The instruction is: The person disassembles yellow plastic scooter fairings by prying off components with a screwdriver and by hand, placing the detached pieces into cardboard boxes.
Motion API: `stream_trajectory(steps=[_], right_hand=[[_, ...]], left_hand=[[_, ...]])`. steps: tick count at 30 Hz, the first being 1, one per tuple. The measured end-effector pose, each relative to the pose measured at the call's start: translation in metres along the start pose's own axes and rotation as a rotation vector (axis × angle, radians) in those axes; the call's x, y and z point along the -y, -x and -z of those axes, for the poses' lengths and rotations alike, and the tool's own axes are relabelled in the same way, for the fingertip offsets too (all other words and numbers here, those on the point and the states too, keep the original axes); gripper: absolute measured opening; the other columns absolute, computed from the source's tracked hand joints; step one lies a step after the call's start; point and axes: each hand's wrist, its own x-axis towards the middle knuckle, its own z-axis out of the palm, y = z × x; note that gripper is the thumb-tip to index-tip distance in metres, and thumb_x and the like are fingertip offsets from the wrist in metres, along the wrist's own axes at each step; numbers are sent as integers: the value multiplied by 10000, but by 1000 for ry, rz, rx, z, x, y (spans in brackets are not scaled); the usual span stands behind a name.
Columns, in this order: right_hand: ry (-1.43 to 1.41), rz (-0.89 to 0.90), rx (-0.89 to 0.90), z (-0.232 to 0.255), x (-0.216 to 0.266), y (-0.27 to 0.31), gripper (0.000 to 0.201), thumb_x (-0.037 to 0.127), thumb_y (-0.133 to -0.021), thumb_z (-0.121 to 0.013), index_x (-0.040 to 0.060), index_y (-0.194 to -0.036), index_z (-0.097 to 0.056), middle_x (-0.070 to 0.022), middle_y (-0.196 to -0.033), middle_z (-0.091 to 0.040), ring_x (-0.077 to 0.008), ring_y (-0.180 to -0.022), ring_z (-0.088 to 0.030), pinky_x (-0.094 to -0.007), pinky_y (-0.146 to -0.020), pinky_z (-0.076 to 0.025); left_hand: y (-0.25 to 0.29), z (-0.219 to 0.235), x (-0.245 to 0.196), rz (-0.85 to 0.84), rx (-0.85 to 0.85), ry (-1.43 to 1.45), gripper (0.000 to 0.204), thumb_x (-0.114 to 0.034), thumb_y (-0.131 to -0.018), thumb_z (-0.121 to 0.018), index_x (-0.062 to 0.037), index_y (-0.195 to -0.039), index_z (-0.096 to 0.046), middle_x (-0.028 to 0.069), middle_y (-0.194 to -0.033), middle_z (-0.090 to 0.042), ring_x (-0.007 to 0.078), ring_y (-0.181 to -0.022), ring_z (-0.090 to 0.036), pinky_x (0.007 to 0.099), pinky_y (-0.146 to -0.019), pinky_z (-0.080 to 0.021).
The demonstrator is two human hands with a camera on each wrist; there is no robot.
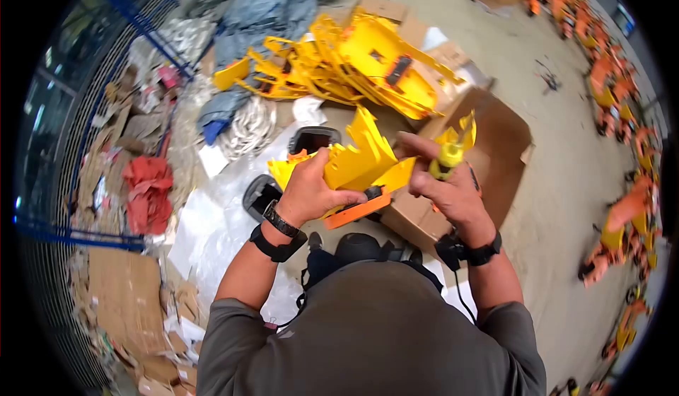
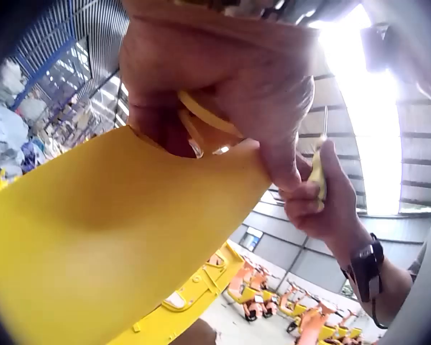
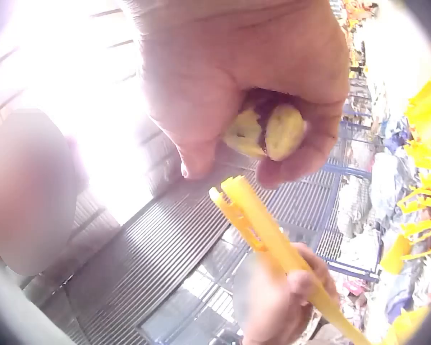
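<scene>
"Yellow panel (image 1: 362, 161): where?"
"Before the torso, left hand (image 1: 308, 189) gripping it, thumb pointing inward. Right hand (image 1: 451, 187) curled round screwdriver (image 1: 447, 160), shaft pointing away. Both forearms forward."
"Writing?"
"Black patch (image 1: 398, 71) on piled yellow parts (image 1: 371, 48) beyond; too small to read."

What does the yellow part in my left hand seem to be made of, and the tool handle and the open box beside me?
Yellow part: likely molded plastic, smooth with a soft sheen; even color and thin, shaped edges.
Tool handle: probably hard plastic, judging by its pale yellow, rounded form, though rubber is possible.
Open box: cardboard, matte; plain brown, thin walls.
</scene>
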Motion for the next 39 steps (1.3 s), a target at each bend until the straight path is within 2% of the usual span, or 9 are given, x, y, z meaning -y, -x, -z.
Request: stream_trajectory(steps=[2, 3, 9, 17, 25, 28, 31, 35, 39], right_hand=[[72, 100, -50, -22, 7, -9, 540, 122, -819, -776, 26, -1313, -577, -51, -1021, -676, -91, -902, -605, -271, -816, -504], [195, 17, -43, 15, -7, 26, 489, 124, -814, -783, 14, -1254, -601, -50, -1038, -680, -104, -923, -612, -272, -826, -502], [159, -220, -231, 2, -68, 84, 420, 171, -817, -786, 5, -1171, -631, -41, -945, -687, -86, -873, -614, -268, -802, -507], [11, -293, -473, 20, -97, 118, 326, 108, -829, -758, -2, -1119, -658, -12, -974, -681, -78, -876, -607, -260, -790, -505], [222, -202, -538, 133, -99, 197, 348, 184, -837, -765, 16, -1121, -656, -31, -890, -679, -95, -828, -624, -276, -772, -517], [-249, -272, -585, 197, -69, 272, 364, 179, -864, -734, 27, -1176, -625, -22, -850, -658, -71, -644, -586, -234, -616, -499], [-298, -303, -994, 227, -105, 404, 370, 166, -941, -612, 51, -1290, -573, -14, -764, -622, -85, -597, -575, -247, -545, -488], [-673, -507, -1703, 164, -141, 593, 323, 233, -999, -541, 59, -1271, -523, -47, -751, -562, -158, -644, -591, -303, -567, -509], [-650, -667, -1852, 104, -113, 679, 133, 31, -839, -552, 49, -951, -482, -83, -689, -554, -228, -618, -605, -362, -547, -526]], left_hand=[[-11, 0, 12, -75, 132, -95, 737, -524, -640, -863, -5, -1071, -567, 202, -958, -671, 373, -915, -668, 416, -774, -524], [-3, -64, 1, -73, 166, -34, 735, -519, -632, -866, -4, -1061, -565, 204, -947, -666, 381, -902, -662, 420, -764, -521], [16, -106, 28, -79, 476, -78, 738, -502, -600, -878, -7, -1042, -556, 209, -928, -654, 412, -864, -645, 441, -740, -511], [17, -155, 36, -4, 644, 322, 850, -421, -648, -882, 2, -1290, -520, 213, -1150, -633, 359, -1076, -622, 388, -909, -491], [-13, -241, -54, -244, 563, 168, 641, -302, -800, -789, 40, -1283, -542, 228, -1120, -657, 371, -1029, -663, 390, -878, -518], [-38, -279, -111, -202, 581, 172, 668, -285, -802, -796, 96, -1282, -529, 221, -1134, -667, 311, -1053, -668, 370, -919, -505], [-94, -309, -152, -10, 598, 256, 667, -301, -858, -753, 77, -1343, -495, 133, -1171, -645, 179, -1056, -617, 308, -917, -483], [-177, -356, -169, 108, 464, 382, 511, -208, -935, -671, 30, -1352, -497, 45, -1125, -645, 97, -928, -592, 237, -789, -482], [-243, -402, -213, 106, 457, 416, 378, -219, -982, -582, 28, -1267, -550, 42, -1047, -665, 92, -861, -623, 221, -742, -502]])
